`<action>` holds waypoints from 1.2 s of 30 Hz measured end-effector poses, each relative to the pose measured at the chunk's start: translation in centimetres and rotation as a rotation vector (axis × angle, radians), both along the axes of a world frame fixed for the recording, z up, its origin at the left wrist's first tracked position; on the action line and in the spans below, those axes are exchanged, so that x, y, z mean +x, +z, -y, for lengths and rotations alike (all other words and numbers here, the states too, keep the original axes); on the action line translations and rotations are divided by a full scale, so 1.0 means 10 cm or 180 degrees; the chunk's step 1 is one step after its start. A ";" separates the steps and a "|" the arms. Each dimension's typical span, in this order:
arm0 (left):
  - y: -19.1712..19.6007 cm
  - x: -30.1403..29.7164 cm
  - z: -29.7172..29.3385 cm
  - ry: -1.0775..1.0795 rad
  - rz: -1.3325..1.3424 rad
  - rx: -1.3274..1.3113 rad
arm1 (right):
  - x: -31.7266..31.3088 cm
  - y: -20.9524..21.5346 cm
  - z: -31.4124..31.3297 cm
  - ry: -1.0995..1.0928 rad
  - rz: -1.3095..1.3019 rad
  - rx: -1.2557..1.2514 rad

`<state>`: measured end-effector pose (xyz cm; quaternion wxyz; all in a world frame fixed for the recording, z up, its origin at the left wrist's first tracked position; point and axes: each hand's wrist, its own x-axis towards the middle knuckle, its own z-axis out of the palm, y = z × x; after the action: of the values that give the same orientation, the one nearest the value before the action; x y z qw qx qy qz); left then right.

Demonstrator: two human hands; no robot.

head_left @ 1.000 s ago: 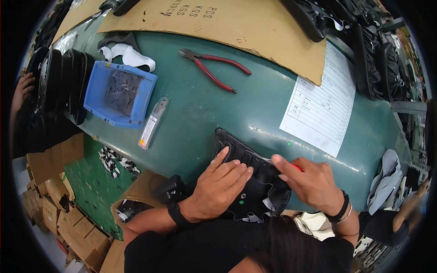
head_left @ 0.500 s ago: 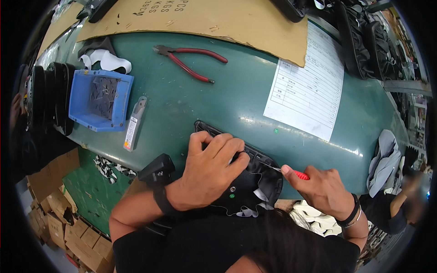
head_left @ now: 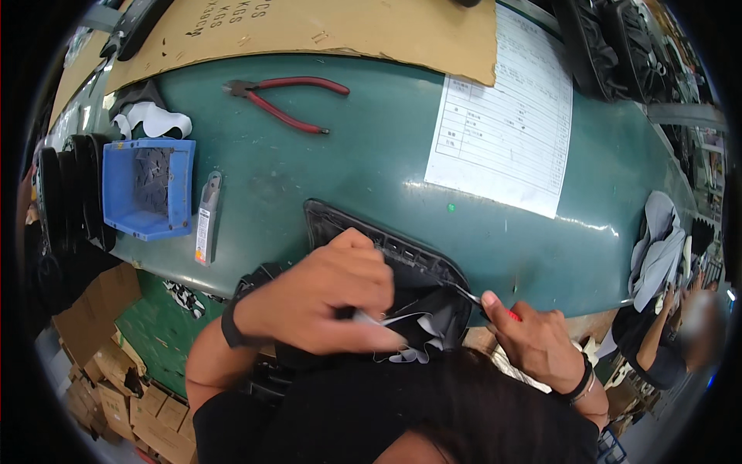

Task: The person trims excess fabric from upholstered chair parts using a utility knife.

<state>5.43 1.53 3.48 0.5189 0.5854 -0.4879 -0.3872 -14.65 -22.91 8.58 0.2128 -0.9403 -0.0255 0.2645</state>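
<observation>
A black piece with a stiff slotted rim [head_left: 402,251] and black fabric inside it lies at the table's near edge. My left hand [head_left: 328,294], partly blurred, is over its left part with fingers curled; a thin light grey strip [head_left: 398,318] runs from between thumb and fingers to the fabric. My right hand [head_left: 533,340] grips a tool with a red handle [head_left: 513,315] and a thin metal shaft [head_left: 468,295], whose tip meets the rim's right end. Whether it is an awl or a screwdriver cannot be told. Loose grey fabric ends [head_left: 410,355] hang at the near side.
Red-handled cutting pliers [head_left: 287,100], a blue bin [head_left: 189,185] of small dark pieces and a grey blade case [head_left: 208,220] lie on the green table [head_left: 309,166]. A printed sheet [head_left: 502,131] and cardboard [head_left: 325,31] cover its far side. Another person [head_left: 668,348] is at right.
My left hand has let go of the rim and moved left and nearer, now with a grey strip in its fingers. The right hand's tool stays at the rim's right end. The view has shifted slightly.
</observation>
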 end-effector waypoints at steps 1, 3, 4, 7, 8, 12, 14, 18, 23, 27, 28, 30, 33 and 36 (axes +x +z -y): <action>0.16 -0.07 0.13 -0.0216 0.0907 0.0490 | 0.01 0.02 -0.01 -0.0038 -0.0020 -0.0032; 0.02 -0.39 0.33 0.0399 0.2511 0.0854 | 0.10 0.01 0.01 -0.0124 0.0141 0.0155; -0.03 -0.43 0.41 0.0392 0.2495 0.0674 | 0.12 -0.01 0.01 -0.0114 0.0174 0.0145; -0.08 -0.30 0.44 0.0525 0.1473 0.0208 | 0.01 -0.12 -0.05 -0.0222 0.0182 0.0172; -0.07 -0.17 0.46 0.0610 0.0450 -0.0138 | -0.12 -0.14 -0.08 -0.0273 0.0173 0.0133; 0.10 -0.05 0.31 0.1496 -0.1197 -0.0925 | -0.43 -0.25 -0.23 -0.0936 0.0534 0.0581; 0.11 -0.07 0.30 0.1273 -0.2393 -0.0190 | -0.44 -0.25 -0.24 -0.1077 0.0591 0.0456; 0.15 -0.28 0.39 0.1025 0.2477 0.0960 | 0.13 -0.10 -0.13 -0.0512 0.0341 -0.0147; -0.05 -0.21 0.45 0.1090 0.1631 0.0856 | 0.16 -0.17 -0.12 -0.0332 0.0462 -0.0048; 0.01 -0.14 0.38 0.2121 -0.1425 -0.1079 | -0.34 -0.28 -0.34 -0.0782 0.0952 0.0370; 0.07 -0.14 0.36 0.2008 -0.2078 -0.0970 | -0.42 -0.24 -0.41 -0.1073 0.0826 0.0428; 0.12 -0.14 0.34 0.1709 -0.1238 -0.0554 | -0.40 -0.19 -0.47 -0.1296 0.0657 0.0273; 0.18 -0.28 0.44 0.1352 0.0777 0.0676 | -0.14 -0.16 -0.28 -0.0701 0.0667 -0.0124; -0.08 -0.33 0.49 0.0996 0.2262 0.0320 | 0.00 -0.13 -0.29 -0.0699 0.0597 -0.0287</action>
<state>2.17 -3.41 2.66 0.3410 0.7750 -0.5225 -0.0999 -14.68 -20.05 7.28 0.1948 -0.9666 0.0696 0.1515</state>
